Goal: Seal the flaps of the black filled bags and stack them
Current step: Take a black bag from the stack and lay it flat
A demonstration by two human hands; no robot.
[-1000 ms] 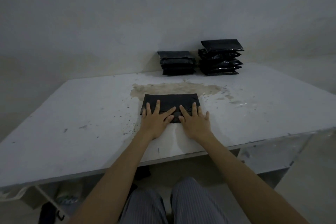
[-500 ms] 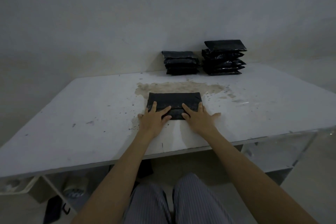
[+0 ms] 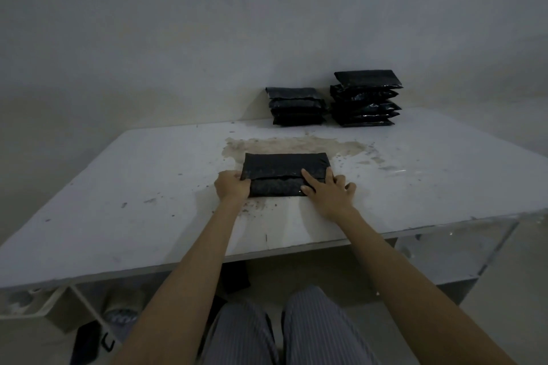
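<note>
Both your hands bracket the flat black plastic filled bag (image 3: 286, 173) on the white bench (image 3: 148, 201), left hand (image 3: 232, 188) gripping its edge, right hand (image 3: 326, 190) flat on the flap; next, lift it beyond your hands onto the black bag stacks (image 3: 366, 99).

Black bags (image 3: 286, 167), white stained table (image 3: 148, 187), grey striped trousers (image 3: 311, 332).

A bag (image 3: 286, 170) lies flat at the table's (image 3: 148, 201) middle. The left hand (image 3: 232, 189) is at its left end, the right hand (image 3: 327, 191) at its right end. Behind it, 2 stacks of bags stand side by side: left stack (image 3: 296, 107), right stack (image 3: 366, 99).
</note>
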